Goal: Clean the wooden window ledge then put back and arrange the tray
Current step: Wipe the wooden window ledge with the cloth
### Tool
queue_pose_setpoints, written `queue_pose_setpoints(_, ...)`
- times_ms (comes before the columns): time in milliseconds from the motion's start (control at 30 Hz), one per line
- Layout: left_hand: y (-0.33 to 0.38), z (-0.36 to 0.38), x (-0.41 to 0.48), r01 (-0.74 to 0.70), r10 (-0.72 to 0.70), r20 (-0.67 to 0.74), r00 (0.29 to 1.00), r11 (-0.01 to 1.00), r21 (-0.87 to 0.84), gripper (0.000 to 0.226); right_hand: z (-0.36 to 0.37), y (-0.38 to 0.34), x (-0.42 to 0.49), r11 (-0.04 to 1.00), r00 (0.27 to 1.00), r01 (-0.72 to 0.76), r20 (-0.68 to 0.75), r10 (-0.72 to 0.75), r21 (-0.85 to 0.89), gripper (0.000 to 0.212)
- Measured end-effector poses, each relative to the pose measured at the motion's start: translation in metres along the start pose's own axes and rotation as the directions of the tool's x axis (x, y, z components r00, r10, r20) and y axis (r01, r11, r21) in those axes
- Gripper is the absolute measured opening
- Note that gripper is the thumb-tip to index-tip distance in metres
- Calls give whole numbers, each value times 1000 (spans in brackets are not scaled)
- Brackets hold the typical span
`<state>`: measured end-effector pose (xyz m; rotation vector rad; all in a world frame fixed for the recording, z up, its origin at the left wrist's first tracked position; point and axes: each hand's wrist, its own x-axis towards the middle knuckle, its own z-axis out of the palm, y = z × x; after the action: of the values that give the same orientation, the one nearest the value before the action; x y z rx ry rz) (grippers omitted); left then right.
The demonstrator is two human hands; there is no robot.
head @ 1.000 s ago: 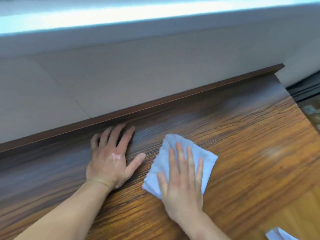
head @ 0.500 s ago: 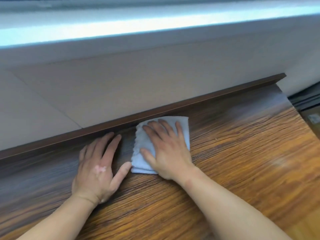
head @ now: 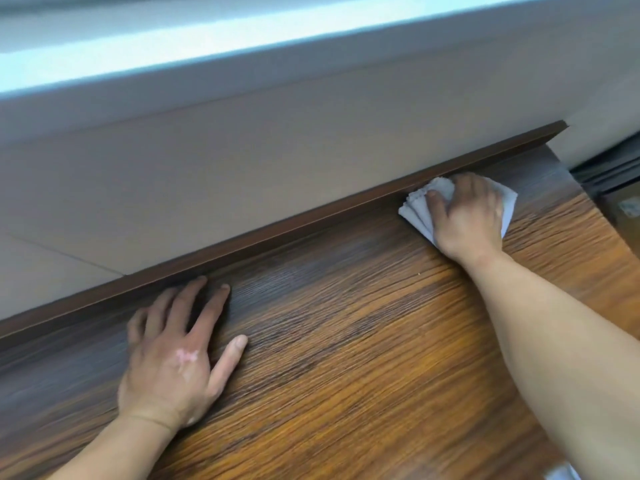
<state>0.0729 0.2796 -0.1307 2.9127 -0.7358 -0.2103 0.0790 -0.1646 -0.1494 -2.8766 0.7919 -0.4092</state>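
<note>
While left hand [head: 169, 368] lies flat, right hand [head: 465, 216] presses cloth [head: 420, 211] beneath its grip.

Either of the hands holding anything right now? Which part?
Right hand presses a folded white cloth flat on the ledge, palm over its middle, against the back trim. Left hand lies flat, empty.

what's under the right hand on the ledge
A folded pale blue cloth lies flat under the right hand, pressed on the brown wooden ledge beside its dark back trim. The cloth's middle is covered.
</note>
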Motion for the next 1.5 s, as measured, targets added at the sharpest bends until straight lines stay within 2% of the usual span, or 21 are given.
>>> queue_pose_setpoints(100,1,-2,-1,-2,2,-3,1000,1000,-3,72,0,-9,-8,996,996,-90,17,90,18,54)
queue_pose_setpoints(200,1,-1,-1,4,-4,-11,1000,1000,-13,73,-5,-43,-47,979,969,-204,136,206,-27,62)
queue_pose_setpoints(367,1,-5,-2,-2,2,-7,1000,999,-44,73,-27,-121,-182,992,966,-62,242,86,-106,70)
queue_pose_setpoints(533,4,-4,-3,4,-8,-41,999,997,-78,75,-37,-178,-322,988,954,154,266,-140,-33,80)
queue_pose_setpoints(567,5,-4,-2,8,-12,-45,999,996,-88,75,-35,-181,-334,979,956,197,235,-178,-59,77)
queue_pose_setpoints(633,12,-5,6,-7,1,-41,999,990,-138,73,-36,-178,-345,978,965,208,171,-200,-32,57)
queue_pose_setpoints(700,26,-6,22,-97,92,-39,995,979,-181,68,-38,-169,-335,980,968,198,165,-191,-26,36)
queue_pose_setpoints(767,47,-5,43,-235,230,-47,972,946,-222,60,-39,-164,-317,978,967,208,150,-206,6,33)
queue_pose_setpoints(867,82,2,73,-321,320,-59,946,888,-329,55,-36,-150,-273,976,937,202,275,-216,78,61)
queue_pose_setpoints(933,103,7,89,-342,343,-72,937,855,-390,55,-34,-135,-239,989,941,127,308,-143,70,80)
queue_pose_setpoints(1000,123,10,104,-393,394,-87,915,822,-412,55,-33,-117,-199,996,949,60,304,-79,70,77)
queue_pose_setpoints(1167,165,18,140,-472,484,-57,873,810,-348,59,-27,-51,-102,996,954,-76,296,57,55,69)
queue_pose_setpoints(1367,195,21,167,-496,507,69,859,858,-131,68,-16,43,15,973,937,-231,265,228,-19,68)
queue_pose_setpoints(1500,196,18,166,-497,504,71,861,863,-97,68,-12,88,60,940,909,-338,246,337,-42,69)
